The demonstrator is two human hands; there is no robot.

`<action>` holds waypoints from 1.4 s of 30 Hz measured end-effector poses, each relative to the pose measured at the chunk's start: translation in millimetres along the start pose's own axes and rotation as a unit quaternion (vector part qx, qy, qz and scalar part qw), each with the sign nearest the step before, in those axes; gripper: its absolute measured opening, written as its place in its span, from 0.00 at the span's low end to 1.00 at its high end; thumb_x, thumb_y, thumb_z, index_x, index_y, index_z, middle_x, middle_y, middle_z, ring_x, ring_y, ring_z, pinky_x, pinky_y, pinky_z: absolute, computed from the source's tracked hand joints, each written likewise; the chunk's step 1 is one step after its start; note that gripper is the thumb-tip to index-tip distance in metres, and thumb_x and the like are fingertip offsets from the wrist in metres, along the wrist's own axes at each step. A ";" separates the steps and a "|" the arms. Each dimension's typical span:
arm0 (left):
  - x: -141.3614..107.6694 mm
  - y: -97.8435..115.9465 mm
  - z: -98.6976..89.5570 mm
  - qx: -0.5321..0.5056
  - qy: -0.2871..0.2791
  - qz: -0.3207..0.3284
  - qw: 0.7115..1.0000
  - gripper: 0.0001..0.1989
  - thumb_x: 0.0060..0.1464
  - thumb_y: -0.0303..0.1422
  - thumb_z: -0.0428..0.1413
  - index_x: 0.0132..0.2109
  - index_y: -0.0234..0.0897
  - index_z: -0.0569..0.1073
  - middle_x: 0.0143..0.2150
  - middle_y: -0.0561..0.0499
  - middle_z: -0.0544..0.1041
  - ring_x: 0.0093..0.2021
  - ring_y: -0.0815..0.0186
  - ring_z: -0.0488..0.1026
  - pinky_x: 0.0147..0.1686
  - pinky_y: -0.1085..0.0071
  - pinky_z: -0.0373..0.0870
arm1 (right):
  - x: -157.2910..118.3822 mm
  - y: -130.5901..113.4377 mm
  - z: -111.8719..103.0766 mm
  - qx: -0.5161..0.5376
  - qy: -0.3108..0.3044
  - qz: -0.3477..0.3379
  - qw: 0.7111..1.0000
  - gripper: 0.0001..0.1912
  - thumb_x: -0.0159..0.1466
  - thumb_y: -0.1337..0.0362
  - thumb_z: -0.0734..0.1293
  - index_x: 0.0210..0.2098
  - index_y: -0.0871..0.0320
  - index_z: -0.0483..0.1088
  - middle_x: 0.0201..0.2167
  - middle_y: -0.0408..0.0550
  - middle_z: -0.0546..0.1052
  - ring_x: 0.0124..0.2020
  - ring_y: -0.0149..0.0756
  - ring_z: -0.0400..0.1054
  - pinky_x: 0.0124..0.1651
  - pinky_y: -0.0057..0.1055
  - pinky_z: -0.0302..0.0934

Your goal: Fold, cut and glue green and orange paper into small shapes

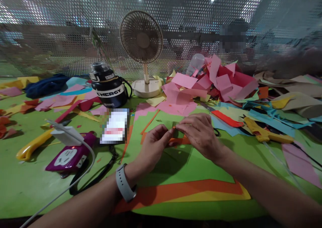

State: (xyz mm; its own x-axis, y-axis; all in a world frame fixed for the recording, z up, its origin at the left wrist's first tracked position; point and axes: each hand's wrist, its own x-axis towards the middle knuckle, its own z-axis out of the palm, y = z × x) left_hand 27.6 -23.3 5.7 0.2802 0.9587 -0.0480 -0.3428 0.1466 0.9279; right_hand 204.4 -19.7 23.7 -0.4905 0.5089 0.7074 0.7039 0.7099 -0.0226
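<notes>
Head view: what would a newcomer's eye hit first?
Probably the heap of pink paper, bright and bulky at back right, then the round fan standing just left of it. Next, likely the left hand and right hand at center, fingertips meeting at a bit of orange paper above the green sheet. The purple socket block stands out at left.

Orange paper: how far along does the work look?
Done: a narrow orange strip looks already cut, lying on green paper. In hand: the left hand pinches a small orange piece, right hand close against it. Left: unclear; the glue gun lies unheld.
</notes>
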 end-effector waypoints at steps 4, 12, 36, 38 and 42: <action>0.1 -1.4 -0.5 0.012 0.000 0.001 1.000 0.16 0.47 0.41 0.66 0.26 0.36 0.69 0.27 0.55 0.69 0.31 0.69 0.68 0.34 0.70 0.76 | 1.3 -1.8 -0.1 -0.003 -0.003 -0.005 1.000 0.11 0.70 0.68 0.60 0.42 0.52 0.74 0.38 0.46 0.78 0.42 0.39 0.66 0.45 0.39 0.54; 0.2 -1.4 0.2 0.008 0.006 -0.008 1.000 0.14 0.49 0.38 0.65 0.27 0.36 0.70 0.28 0.55 0.68 0.30 0.70 0.67 0.34 0.70 0.76 | 1.2 -4.9 4.6 0.010 0.027 0.055 0.998 0.06 0.68 0.68 0.63 0.37 0.54 0.71 0.35 0.48 0.77 0.42 0.41 0.66 0.46 0.39 0.57; -2.9 -3.0 6.0 -0.073 0.048 -0.062 0.994 0.18 0.41 0.36 0.70 0.33 0.37 0.69 0.27 0.57 0.76 0.31 0.70 0.75 0.37 0.71 0.75 | 1.1 -12.9 10.0 0.177 0.011 0.291 0.940 0.03 0.63 0.66 0.67 0.33 0.55 0.73 0.56 0.55 0.72 0.60 0.46 0.61 0.61 0.50 0.56; -3.4 -2.0 6.5 -0.067 0.048 -0.063 0.995 0.17 0.42 0.36 0.70 0.31 0.37 0.69 0.27 0.57 0.75 0.31 0.71 0.75 0.38 0.71 0.75 | 1.2 -13.3 9.3 0.186 0.012 0.297 0.937 0.03 0.62 0.66 0.67 0.33 0.56 0.73 0.56 0.55 0.72 0.60 0.46 0.61 0.61 0.50 0.57; -4.3 -1.3 6.9 -0.071 0.056 -0.066 0.994 0.15 0.44 0.34 0.69 0.29 0.36 0.69 0.28 0.57 0.75 0.30 0.71 0.74 0.37 0.73 0.75 | 1.0 -12.8 9.6 0.198 0.019 0.305 0.931 0.03 0.62 0.66 0.67 0.32 0.55 0.73 0.55 0.54 0.73 0.60 0.46 0.63 0.60 0.50 0.58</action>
State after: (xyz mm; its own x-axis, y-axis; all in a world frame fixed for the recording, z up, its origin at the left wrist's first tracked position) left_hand 33.1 -29.4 7.3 0.2322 0.9487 -0.2146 -0.4351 0.2986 0.8494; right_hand 190.0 -23.6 18.0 -0.0366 0.8639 0.5023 0.5971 0.4219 -0.6822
